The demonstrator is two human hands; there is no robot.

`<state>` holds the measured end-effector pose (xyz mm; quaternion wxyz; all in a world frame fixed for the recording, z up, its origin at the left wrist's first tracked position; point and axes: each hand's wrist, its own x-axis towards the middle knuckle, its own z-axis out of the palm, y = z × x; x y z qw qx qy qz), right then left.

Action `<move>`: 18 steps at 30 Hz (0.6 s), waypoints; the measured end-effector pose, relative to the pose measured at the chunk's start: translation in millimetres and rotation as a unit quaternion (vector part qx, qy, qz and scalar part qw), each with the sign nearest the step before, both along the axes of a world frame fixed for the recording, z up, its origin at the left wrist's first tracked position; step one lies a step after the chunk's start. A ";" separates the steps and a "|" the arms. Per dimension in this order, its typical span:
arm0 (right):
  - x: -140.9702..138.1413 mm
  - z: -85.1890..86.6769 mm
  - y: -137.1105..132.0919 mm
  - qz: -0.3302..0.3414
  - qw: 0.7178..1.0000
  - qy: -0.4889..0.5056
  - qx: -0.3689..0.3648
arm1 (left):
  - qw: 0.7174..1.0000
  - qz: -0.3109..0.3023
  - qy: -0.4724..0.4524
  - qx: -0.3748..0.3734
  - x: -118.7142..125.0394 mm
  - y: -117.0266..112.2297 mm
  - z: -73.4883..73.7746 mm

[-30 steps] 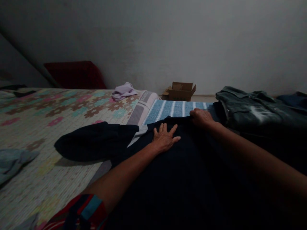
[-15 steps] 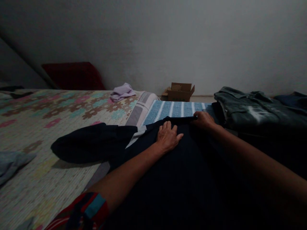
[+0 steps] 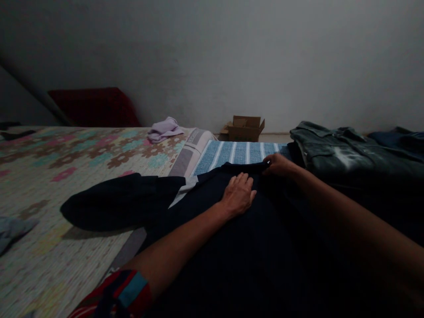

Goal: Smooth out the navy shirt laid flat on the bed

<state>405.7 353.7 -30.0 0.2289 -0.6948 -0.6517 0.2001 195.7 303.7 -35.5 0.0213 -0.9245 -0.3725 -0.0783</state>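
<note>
A flowered sheet [image 3: 82, 163] and blue striped cloth [image 3: 228, 152] lie before a grey wall [image 3: 232, 62]; the dark top [image 3: 232, 256] spreads across both, left hand [image 3: 239, 194] flat on it, right hand [image 3: 278, 165] pinching its far edge; folded clothes [image 3: 361, 154] crowd the right, the flowered sheet stretches wide leftward

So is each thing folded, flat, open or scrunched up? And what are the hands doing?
Dark garment: spread out, one sleeve to the side
Left hand: palm down on it
Right hand: pinching its far edge
Cardboard box: open, flaps out
Lilac cloth: scrunched up
Green-grey garment: folded
Blue striped cloth: flat, partly covered
</note>
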 end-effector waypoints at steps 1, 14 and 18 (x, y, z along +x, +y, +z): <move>0.3 0.8 -1.4 0.006 1.000 0.005 -0.001 | 1.000 -0.014 -0.017 0.018 1.1 1.6 2.5; -5.6 -2.4 -26.5 -0.007 0.990 0.005 0.141 | 0.967 -0.053 -0.158 -0.191 51.7 83.8 39.8; -7.4 -4.7 -31.5 -0.019 0.986 0.020 0.167 | 0.940 -0.061 -0.141 -0.306 59.7 98.4 46.6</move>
